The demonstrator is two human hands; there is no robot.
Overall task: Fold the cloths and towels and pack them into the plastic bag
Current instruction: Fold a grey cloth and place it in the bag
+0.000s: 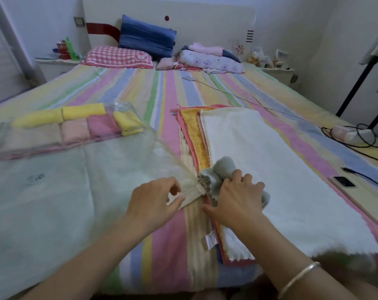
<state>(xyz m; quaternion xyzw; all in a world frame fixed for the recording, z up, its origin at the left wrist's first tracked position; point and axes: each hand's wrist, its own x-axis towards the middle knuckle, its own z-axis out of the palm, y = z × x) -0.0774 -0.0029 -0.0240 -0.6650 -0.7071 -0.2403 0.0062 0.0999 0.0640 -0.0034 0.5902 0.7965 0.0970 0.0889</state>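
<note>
Left hand (pixel 155 198): fingers (pixel 173 185) and thumb are drawn together, pinching the gathered edge of the plastic bag (pixel 86 191) at its mouth.

Right hand (pixel 237 197): the fingers are curled over and clamped on a rolled grey cloth (pixel 223 168). The roll is held right against the pinched bag edge. A silver bangle (pixel 298 278) sits on the right forearm.

The grey cloth rests at the near left edge of a flat stack of towels. A white towel (pixel 281 180) tops the stack. The edges of a yellow towel (pixel 194 135) and a pink towel (pixel 184 135) show along its left side. A small white label (pixel 210 241) sticks out at the near corner.

The plastic bag is translucent and lies spread over the left half of the bed (pixel 173 87); its outline is blurred. At its far end, folded cloths (pixel 75 126) in yellow and pink lie side by side in rows.

To the right of the stack, a phone (pixel 343 181) lies on the striped sheet, with a black cable end just beside it. Farther off is a power strip (pixel 352 135) ringed by coiled black cord.

At the head of the bed are a blue pillow (pixel 147 37), a pink checked pillow (pixel 119 57) and a pile of folded bedding (pixel 212 57).
</note>
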